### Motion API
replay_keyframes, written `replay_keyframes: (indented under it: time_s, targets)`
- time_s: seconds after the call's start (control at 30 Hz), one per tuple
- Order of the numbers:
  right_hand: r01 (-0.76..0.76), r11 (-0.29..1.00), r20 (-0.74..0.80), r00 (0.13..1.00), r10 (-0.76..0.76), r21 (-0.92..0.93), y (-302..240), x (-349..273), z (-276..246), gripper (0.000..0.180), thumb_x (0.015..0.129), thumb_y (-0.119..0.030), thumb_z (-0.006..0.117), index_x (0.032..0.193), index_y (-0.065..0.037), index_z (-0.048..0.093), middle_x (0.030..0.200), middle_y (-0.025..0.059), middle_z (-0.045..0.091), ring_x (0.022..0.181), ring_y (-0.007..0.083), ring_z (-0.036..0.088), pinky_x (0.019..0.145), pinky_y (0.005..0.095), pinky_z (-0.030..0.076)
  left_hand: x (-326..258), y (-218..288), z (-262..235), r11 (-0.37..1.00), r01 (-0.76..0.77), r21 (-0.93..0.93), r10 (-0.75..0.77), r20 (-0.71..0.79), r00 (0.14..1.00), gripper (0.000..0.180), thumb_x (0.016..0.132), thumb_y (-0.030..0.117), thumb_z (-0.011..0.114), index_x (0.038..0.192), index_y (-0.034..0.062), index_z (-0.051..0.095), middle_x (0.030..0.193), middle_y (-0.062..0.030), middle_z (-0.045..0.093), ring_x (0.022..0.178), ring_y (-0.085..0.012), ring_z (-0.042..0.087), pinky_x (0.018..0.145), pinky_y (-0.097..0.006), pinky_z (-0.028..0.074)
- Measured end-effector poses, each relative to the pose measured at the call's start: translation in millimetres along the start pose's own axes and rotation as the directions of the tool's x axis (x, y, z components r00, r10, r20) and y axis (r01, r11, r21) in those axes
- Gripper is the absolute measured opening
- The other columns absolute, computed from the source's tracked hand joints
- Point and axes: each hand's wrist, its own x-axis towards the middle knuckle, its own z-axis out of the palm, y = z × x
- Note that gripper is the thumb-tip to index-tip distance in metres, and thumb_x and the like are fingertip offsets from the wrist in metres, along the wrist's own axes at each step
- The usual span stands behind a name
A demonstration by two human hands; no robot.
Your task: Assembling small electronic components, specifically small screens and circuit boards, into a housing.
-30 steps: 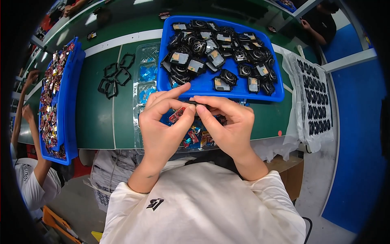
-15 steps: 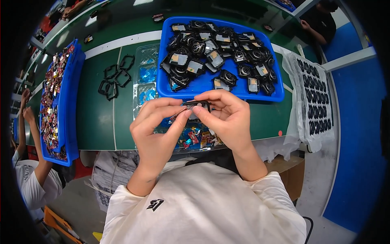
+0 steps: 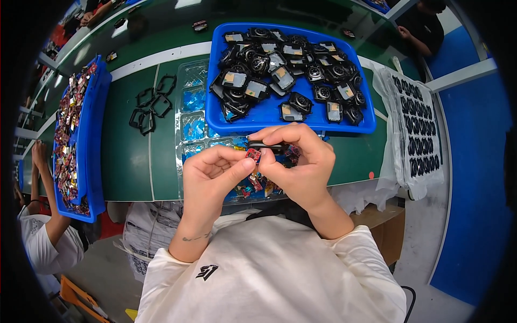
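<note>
A small red circuit board (image 3: 253, 155) is pinched between the thumb and fingers of my left hand (image 3: 207, 175). Just above and beside it, my right hand (image 3: 304, 159) grips a black watch case (image 3: 266, 146), seen edge-on with its inside hidden. The board and the case are close together; whether they touch or are joined, I cannot tell. Below my hands, a heap of small red and yellow parts (image 3: 255, 185) lies partly covered. It sits in a see-through compartment tray (image 3: 179, 116), whose left compartments hold blue pieces (image 3: 194, 128).
Beyond my hands stands a blue bin (image 3: 237, 127) of black watch cases (image 3: 283, 78). Several black frames (image 3: 153, 111) lie left on the green table (image 3: 126, 167). Farther left, another blue bin (image 3: 96, 161) holds red circuit parts (image 3: 70, 134). Rows of black parts (image 3: 417, 126) fill a tray at right.
The black case has turned edge-on in my right hand. My left hand has shifted slightly right and down, and the red board now shows its face at its fingertips.
</note>
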Motion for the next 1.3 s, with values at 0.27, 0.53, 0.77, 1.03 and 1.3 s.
replay_keyframes:
  time_s: [0.27, 0.53, 0.77, 1.03, 1.3]
  targets:
    - [-0.184, 0.960, 0.093, 0.981, 0.168, 0.210, -14, -3, -3, 0.016, 0.073, 0.005, 0.067, 0.087, 0.003, 0.057, 0.093, 0.0151, 0.066, 0.085, 0.0172, 0.065, 0.074, 0.0276, 0.054, 5, -3, 4, 0.996, -0.083, 0.021, 0.085, -0.114, 0.990, 0.011, 0.079, -0.002, 0.068, 0.085, -0.0031, 0.059, 0.080, -0.0092, 0.066, 0.075, -0.0116, 0.064, 0.067, -0.022, 0.051]
    - [-0.315, 0.886, 0.258, 0.937, 0.234, 0.340, -11, -2, -18, 0.018, 0.077, 0.011, 0.063, 0.093, 0.008, 0.056, 0.099, 0.0188, 0.062, 0.091, 0.0192, 0.063, 0.080, 0.0298, 0.055, 7, 6, -3, 0.902, -0.186, 0.391, 0.196, 0.015, 0.980, 0.016, 0.077, 0.003, 0.072, 0.088, -0.0023, 0.062, 0.085, -0.0028, 0.062, 0.071, -0.0055, 0.049, 0.064, -0.019, 0.042]
    - [-0.059, 0.973, 0.080, 0.996, 0.042, 0.223, 4, 12, -52, 0.012, 0.077, 0.003, 0.067, 0.088, 0.003, 0.065, 0.090, 0.0111, 0.066, 0.078, 0.0141, 0.065, 0.069, 0.0251, 0.054, 55, 49, 21, 0.797, -0.181, 0.576, 0.039, 0.250, 0.967, 0.015, 0.081, 0.013, 0.071, 0.084, 0.0006, 0.063, 0.075, 0.0022, 0.060, 0.062, -0.0017, 0.044, 0.058, -0.018, 0.038]
    - [0.075, 0.986, -0.298, 0.947, -0.118, -0.151, 35, 13, -80, 0.006, 0.075, 0.000, 0.068, 0.076, -0.001, 0.062, 0.072, 0.0072, 0.064, 0.062, 0.0131, 0.060, 0.056, 0.0245, 0.047, 270, 59, 41, 0.418, -0.294, 0.859, 0.247, 0.204, 0.947, 0.029, 0.076, 0.029, 0.074, 0.083, 0.0011, 0.070, 0.073, -0.0051, 0.068, 0.067, -0.0085, 0.061, 0.064, -0.022, 0.046]
    - [0.200, 0.933, -0.226, 0.935, -0.273, -0.300, 32, 15, -78, 0.009, 0.072, 0.000, 0.069, 0.072, -0.001, 0.060, 0.066, 0.0071, 0.062, 0.056, 0.0175, 0.058, 0.052, 0.0267, 0.045, 392, 20, 20, 0.030, 0.116, 0.993, -0.003, -0.116, 0.993, 0.023, 0.073, 0.034, 0.074, 0.076, 0.0116, 0.074, 0.068, 0.0001, 0.069, 0.074, -0.0124, 0.066, 0.069, -0.028, 0.050]
